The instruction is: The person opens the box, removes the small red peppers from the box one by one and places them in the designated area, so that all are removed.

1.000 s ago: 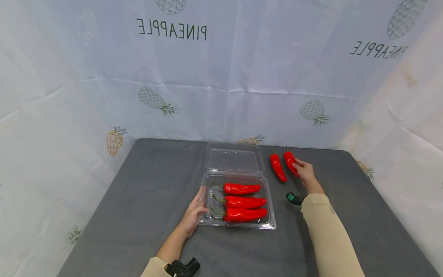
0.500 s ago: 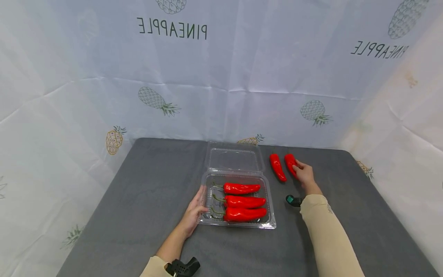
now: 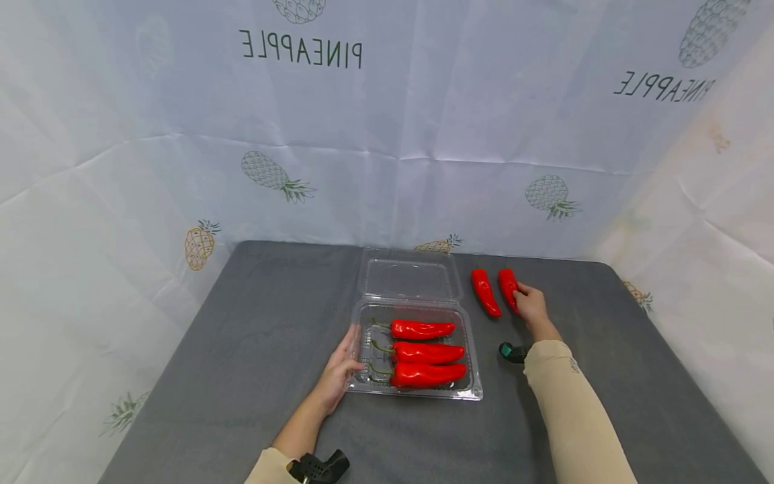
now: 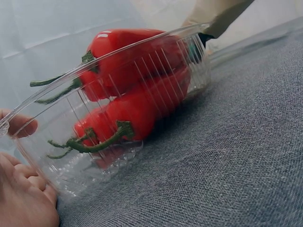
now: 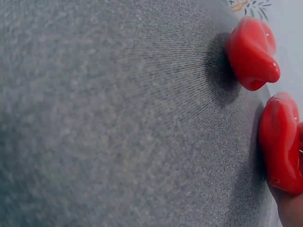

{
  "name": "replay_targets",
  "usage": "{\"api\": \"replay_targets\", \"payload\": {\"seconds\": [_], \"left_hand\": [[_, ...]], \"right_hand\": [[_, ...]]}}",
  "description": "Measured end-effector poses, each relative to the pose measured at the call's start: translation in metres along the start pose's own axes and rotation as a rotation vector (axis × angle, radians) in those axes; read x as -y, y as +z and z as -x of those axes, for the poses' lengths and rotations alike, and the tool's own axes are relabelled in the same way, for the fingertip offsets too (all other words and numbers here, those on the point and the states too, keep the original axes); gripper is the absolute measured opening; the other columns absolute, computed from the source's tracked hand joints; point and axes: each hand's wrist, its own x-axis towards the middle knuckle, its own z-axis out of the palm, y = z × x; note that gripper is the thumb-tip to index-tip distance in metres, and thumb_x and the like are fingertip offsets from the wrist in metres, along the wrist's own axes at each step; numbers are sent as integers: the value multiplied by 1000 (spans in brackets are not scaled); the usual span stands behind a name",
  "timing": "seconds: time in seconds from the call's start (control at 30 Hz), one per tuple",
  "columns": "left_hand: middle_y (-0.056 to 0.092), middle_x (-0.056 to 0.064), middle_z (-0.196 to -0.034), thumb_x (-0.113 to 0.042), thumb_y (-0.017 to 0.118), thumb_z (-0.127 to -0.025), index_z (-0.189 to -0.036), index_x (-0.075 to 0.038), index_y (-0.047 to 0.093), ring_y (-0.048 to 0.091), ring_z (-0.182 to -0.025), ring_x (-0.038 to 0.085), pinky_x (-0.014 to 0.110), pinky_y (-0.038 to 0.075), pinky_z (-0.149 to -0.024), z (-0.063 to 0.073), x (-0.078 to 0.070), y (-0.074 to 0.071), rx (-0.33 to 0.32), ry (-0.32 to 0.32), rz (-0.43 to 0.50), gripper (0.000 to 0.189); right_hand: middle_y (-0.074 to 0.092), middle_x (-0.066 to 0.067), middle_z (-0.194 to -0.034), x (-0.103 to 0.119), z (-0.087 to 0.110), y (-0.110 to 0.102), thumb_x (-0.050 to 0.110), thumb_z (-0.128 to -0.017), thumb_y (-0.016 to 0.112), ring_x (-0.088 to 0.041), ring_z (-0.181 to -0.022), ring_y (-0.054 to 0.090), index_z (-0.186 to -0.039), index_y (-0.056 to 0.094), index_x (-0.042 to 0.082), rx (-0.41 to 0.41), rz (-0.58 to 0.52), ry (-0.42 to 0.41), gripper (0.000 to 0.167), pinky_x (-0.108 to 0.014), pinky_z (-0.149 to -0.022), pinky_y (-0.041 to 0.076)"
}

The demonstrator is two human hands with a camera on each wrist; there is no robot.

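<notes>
- The left hand (image 3: 340, 370) grips the left wall of a clear plastic clamshell container (image 3: 478, 380), its thumb over the rim and its other fingers against the outside.
- The right hand (image 3: 532, 308), reaching out at the far right, has its fingers closed about a long red pepper (image 3: 508, 286), pinching it along its right side; whether that pepper touches the surface (image 3: 242, 376) cannot be told.
- Just left of the held pepper lies a loose red pepper (image 3: 486, 293), apart from it and roughly parallel, its narrow tip toward the person.
- The container stands open on the surface, its lid (image 3: 411, 279) folded back flat on the far side.
- Inside it three red peppers lie crosswise in a row: a far pepper (image 3: 423, 329), a middle pepper (image 3: 429, 353) and a near pepper (image 3: 429, 375), the last two close together. Their curved green stems point left, their tips right.
- Each wrist bears a black device, one on the left (image 3: 320, 467), one on the right; the sleeves (image 3: 580, 410) are beige.
- Behind the dark grey surface hangs a pale cloth (image 3: 393, 114) printed with pineapples and the word PINEAPPLE in mirrored letters.
</notes>
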Motion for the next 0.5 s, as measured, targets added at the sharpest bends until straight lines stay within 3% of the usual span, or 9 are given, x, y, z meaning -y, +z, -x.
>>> {"api": "replay_targets", "payload": {"seconds": [0.3, 0.5], "left_hand": [[-10, 17, -156, 8, 38, -80, -148, 0, -7, -13, -143, 32, 3, 15, -102, 1, 1, 0, 6, -10, 3, 81], [-11, 18, -155, 8, 38, -80, -147, 1, -8, -13, -142, 33, 3, 16, -101, 0, 2, 0, 8, 10, 3, 82]], "right_hand": [[28, -27, -147, 3, 4, -5, 7, -96, 31, -36, -139, 25, -141, 29, -9, -47, -46, -13, 47, -43, -112, 25], [29, -26, -148, 17, 9, -11, 12, -98, 32, -36, -138, 27, -143, 29, -5, -38, -15, -50, 48, -46, -111, 28]]}}
